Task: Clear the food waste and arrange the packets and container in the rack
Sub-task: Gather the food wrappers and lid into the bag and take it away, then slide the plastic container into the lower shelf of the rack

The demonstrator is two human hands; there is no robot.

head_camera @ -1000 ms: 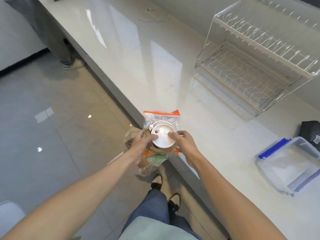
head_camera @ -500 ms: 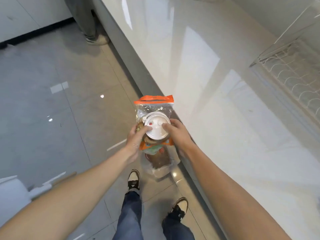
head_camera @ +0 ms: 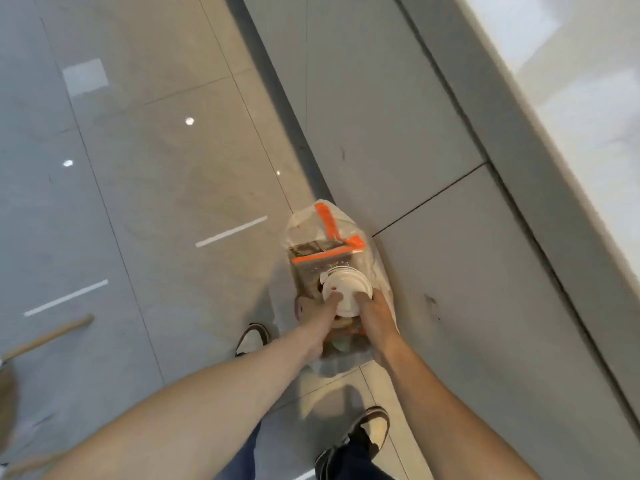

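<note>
Grey glossy floor tiles [head_camera: 145,188] fill the view beside the grey cabinet front [head_camera: 398,140]. White cup lid [head_camera: 346,289] is low over an open white plastic bag [head_camera: 379,268] standing on the floor against the cabinet. Left hand [head_camera: 317,315] and right hand [head_camera: 375,315] both clamp the lid, thumbs on top. Clear packets with orange strips [head_camera: 327,251] sit under it inside the bag. Two shoes [head_camera: 254,337] below. Pale countertop [head_camera: 581,109] at upper right.
</note>
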